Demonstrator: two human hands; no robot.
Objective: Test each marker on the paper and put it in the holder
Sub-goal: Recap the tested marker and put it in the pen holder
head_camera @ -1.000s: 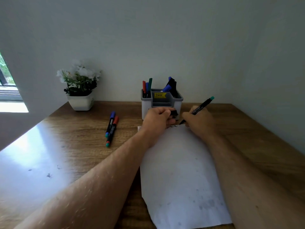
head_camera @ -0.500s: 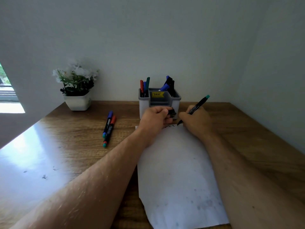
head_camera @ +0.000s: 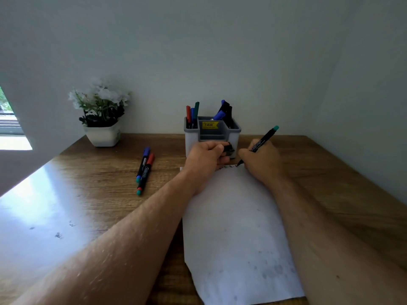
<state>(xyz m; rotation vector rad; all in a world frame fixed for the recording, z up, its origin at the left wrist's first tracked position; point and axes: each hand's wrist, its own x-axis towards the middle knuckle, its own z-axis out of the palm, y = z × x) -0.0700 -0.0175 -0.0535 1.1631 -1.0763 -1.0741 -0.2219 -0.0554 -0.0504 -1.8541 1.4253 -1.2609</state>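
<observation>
My right hand (head_camera: 263, 160) grips a black marker (head_camera: 263, 139) with a teal end, its tip touching the far edge of the white paper (head_camera: 235, 227), where a dark scribble shows. My left hand (head_camera: 206, 160) rests on the paper's far left corner and pinches a black marker cap (head_camera: 229, 149). Just beyond both hands stands the grey and white holder (head_camera: 234, 137) with several markers upright in its back compartments. Two capped markers lie side by side on the table to the left, one blue-capped (head_camera: 143, 164), one red-capped (head_camera: 145, 173).
A white pot with white flowers (head_camera: 102, 116) stands at the back left against the wall. The wooden table (head_camera: 99, 194) runs to walls at the back and right. A bright glare covers its left part.
The marker tip has moved a little to the right along the paper's far edge, leaving a scribble. My left hand has stayed put with the cap.
</observation>
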